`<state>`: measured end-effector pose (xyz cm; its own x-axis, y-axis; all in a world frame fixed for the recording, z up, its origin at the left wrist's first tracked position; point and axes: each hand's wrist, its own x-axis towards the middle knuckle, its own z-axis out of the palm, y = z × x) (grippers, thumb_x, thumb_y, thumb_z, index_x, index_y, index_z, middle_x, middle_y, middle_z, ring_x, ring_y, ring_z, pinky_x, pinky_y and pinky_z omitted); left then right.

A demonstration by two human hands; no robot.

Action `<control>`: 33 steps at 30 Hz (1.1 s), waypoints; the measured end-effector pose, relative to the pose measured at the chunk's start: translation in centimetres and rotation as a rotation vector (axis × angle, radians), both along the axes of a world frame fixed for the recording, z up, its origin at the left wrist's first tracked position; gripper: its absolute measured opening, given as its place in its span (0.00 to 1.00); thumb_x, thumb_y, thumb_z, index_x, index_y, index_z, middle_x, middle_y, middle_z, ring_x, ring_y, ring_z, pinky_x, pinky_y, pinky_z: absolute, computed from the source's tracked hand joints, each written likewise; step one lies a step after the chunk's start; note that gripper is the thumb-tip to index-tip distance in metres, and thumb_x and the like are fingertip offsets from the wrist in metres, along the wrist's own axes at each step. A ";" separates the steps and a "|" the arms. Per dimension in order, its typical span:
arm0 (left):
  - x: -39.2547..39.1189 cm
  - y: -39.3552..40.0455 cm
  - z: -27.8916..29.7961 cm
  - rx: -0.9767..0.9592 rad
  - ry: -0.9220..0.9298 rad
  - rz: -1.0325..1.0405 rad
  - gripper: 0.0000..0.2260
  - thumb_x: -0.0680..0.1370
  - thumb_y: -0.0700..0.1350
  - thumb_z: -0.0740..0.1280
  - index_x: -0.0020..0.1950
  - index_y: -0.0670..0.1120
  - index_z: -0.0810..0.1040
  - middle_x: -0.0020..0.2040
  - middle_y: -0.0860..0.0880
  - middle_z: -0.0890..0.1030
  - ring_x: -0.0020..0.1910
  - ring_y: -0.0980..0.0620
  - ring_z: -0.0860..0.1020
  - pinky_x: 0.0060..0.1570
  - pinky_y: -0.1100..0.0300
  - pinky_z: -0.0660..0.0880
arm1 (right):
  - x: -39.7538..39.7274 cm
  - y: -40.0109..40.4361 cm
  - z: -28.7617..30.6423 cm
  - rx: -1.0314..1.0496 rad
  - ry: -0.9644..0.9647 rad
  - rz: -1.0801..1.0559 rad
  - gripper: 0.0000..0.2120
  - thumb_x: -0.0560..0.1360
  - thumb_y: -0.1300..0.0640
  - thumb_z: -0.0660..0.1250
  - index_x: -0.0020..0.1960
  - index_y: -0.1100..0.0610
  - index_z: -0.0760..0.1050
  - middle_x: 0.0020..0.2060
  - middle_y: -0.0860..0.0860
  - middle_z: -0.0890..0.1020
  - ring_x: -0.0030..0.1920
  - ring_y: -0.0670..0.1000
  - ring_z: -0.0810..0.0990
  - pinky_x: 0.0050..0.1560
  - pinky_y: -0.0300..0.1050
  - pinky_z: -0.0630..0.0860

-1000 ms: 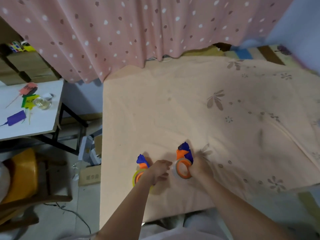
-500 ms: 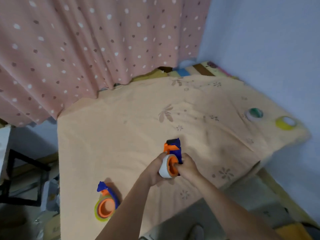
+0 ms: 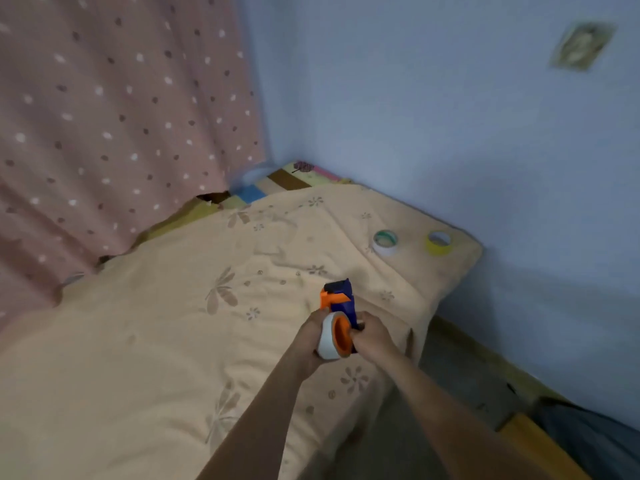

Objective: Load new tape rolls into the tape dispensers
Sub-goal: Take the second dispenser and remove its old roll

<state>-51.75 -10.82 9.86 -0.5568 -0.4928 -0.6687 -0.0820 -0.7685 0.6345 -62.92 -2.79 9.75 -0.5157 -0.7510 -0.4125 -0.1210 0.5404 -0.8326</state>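
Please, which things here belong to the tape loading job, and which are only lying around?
Job: tape dispenser with white roll, held by left hand and right hand; spare white roll; yellow roll.
Not job: bedspread; dotted curtain; wall picture.

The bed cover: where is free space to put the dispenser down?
The wide stretch of bed cover left of the hands, up to the dotted curtain, is bare. So is the strip between the dispenser and the white roll. The far right corner is crowded: the yellow roll lies beside it.

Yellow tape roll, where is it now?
Head view, right side: the yellow tape roll lies on the far right corner of the bed cover, just right of the white tape roll, near the blue wall.
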 end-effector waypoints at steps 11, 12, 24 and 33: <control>-11.0 -4.6 -0.7 0.101 0.086 0.023 0.23 0.83 0.54 0.60 0.73 0.41 0.71 0.51 0.37 0.80 0.48 0.39 0.79 0.61 0.40 0.72 | -9.1 -3.4 0.7 0.035 0.300 -0.166 0.16 0.78 0.57 0.65 0.65 0.54 0.73 0.55 0.50 0.78 0.55 0.51 0.77 0.55 0.42 0.73; -11.6 -5.3 -0.9 0.111 0.093 0.015 0.22 0.83 0.54 0.60 0.72 0.42 0.72 0.49 0.38 0.80 0.47 0.40 0.78 0.59 0.41 0.73 | -9.8 -3.9 0.8 0.042 0.323 -0.174 0.17 0.78 0.57 0.65 0.66 0.55 0.73 0.57 0.51 0.79 0.56 0.51 0.77 0.56 0.42 0.72; -16.9 -9.7 -4.4 0.106 0.145 -0.009 0.15 0.85 0.51 0.57 0.63 0.43 0.77 0.49 0.40 0.84 0.49 0.40 0.80 0.54 0.45 0.76 | -16.6 -8.5 -0.2 0.164 0.407 0.033 0.17 0.79 0.59 0.63 0.67 0.58 0.76 0.61 0.56 0.77 0.61 0.56 0.77 0.60 0.45 0.73; -26.5 -12.7 -5.5 0.098 0.026 0.150 0.22 0.85 0.51 0.57 0.73 0.39 0.72 0.69 0.33 0.75 0.62 0.37 0.75 0.69 0.36 0.68 | -27.0 -12.9 -2.0 0.081 0.344 0.207 0.09 0.78 0.58 0.61 0.43 0.60 0.77 0.44 0.59 0.77 0.40 0.57 0.75 0.41 0.44 0.71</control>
